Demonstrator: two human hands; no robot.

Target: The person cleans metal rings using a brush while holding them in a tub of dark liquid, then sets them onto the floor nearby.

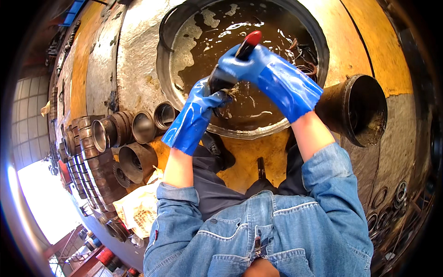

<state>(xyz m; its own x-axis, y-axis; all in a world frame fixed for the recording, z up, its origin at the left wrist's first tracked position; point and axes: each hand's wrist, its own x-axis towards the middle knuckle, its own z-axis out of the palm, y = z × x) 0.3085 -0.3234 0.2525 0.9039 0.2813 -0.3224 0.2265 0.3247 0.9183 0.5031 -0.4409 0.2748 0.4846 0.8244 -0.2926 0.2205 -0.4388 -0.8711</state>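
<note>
Both of my hands wear long, wet blue rubber gloves and meet above a round basin (323, 51) of murky brown liquid. My right hand (247, 63) is closed around a black-handled tool with a red end (252, 39); its working end is hidden. Just below and to the left, my left hand (204, 96) grips a dark, rounded part (221, 79), whose kind I cannot make out. The tool and the part lie close together between my gloves, and blur hides whether they touch. Foam floats on the liquid along the basin's left side.
Dark cables or hoses (308, 69) hang at the basin's right inside edge. A large, dirty metal cylinder (369, 134) lies beside it. On the left stand several rows of metal rings and sleeves (143, 127), with a crumpled paper bag (138, 207) near them. Several rings (400, 191) lie at right.
</note>
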